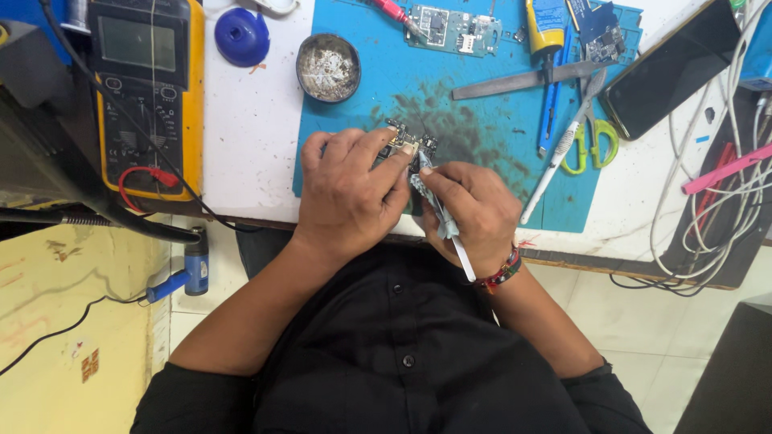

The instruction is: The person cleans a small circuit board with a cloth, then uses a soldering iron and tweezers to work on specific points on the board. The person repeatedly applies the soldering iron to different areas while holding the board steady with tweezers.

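Head view, the only one. Board (408, 143) sits at the near edge of the blue mat (482, 96), on the dark stained patch, and everything below is placed from that mat. My left hand (350, 193) covers the board's left part; thumb and forefinger pinch its edge, the other fingers curled close together, holding it down. My right hand (470, 209) comes in from the right; thumb and first fingers are pressed together around a thin white-handled tool (446, 225), brush or scraper, I cannot tell which. Its working end meets the board just beside my left fingertips. The handle trails back over my right wrist, past the bead bracelet (500, 273).

On the mat's far edge: a second board (454, 30). Just left of the mat's far corner: a round tin (328, 67) with grey residue. Right half of the mat: metal tweezers (523, 80) lying crosswise, a white tool (555, 165), green-handled scissors (593, 138). Left of the mat, well apart: yellow multimeter (149, 88) with red lead. Right of the mat: dark phone (671, 68), then a tangle of white cables (724, 217).

Judgement: step in hand is cleaning or scraping one spot on the board, hands-on, mid-stroke. Next move calls for a steady left pinch so the board does not skate on the mat, and short, light strokes of the tool tip, kept clear of my own fingertips and small parts.
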